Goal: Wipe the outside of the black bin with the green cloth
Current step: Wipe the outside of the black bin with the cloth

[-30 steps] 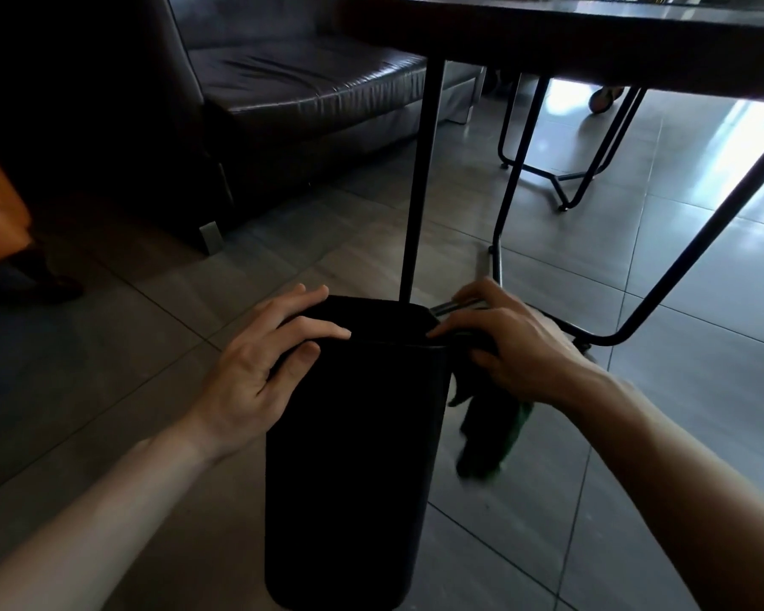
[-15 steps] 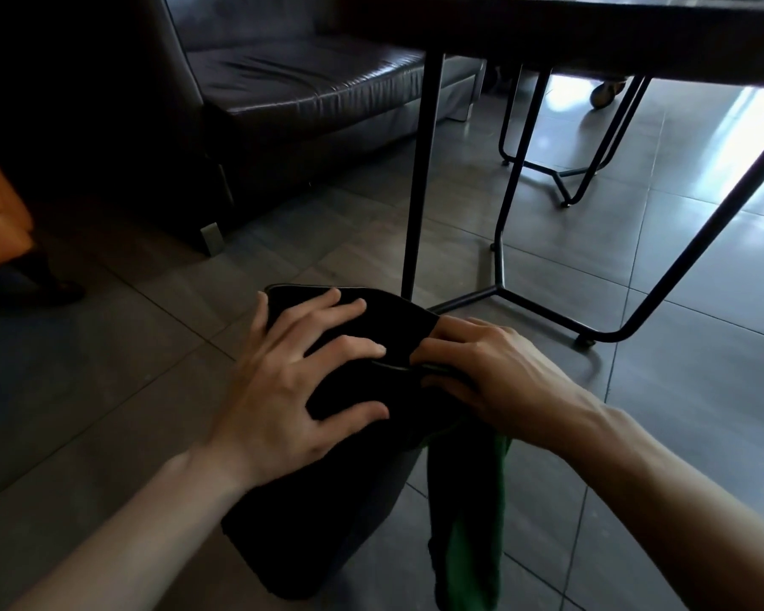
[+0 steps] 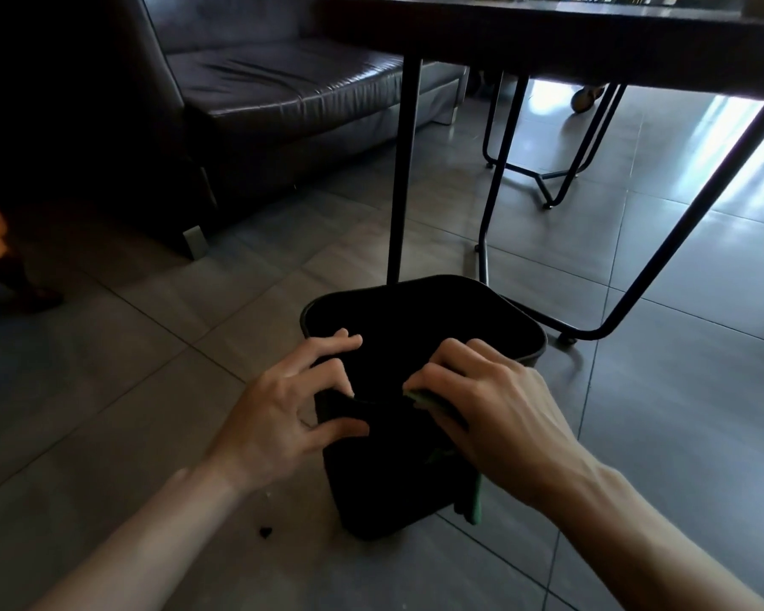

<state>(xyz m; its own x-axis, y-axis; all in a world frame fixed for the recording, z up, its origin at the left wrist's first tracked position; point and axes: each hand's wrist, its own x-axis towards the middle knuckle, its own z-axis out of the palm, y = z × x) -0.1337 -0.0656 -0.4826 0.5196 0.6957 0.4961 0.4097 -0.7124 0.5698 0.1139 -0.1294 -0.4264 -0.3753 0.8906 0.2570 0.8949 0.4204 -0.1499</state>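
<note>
The black bin (image 3: 389, 478) stands on the tiled floor in front of me, its open top facing up and away. My left hand (image 3: 283, 416) grips the near rim at the left, fingers curled over the edge and thumb on the outside wall. My right hand (image 3: 490, 403) holds the green cloth (image 3: 473, 500) against the near right corner of the rim. Only a small fold of cloth shows under the fingers, and a strip hangs down the bin's right side.
A dark table (image 3: 548, 41) with thin black metal legs (image 3: 404, 169) stands just behind the bin. A dark leather sofa (image 3: 283, 90) fills the back left. A small dark crumb (image 3: 264, 531) lies on the floor left of the bin's base.
The bin has turned so its open top now shows. Both hands have shifted onto the near rim. The cloth hangs closer against the bin's side.
</note>
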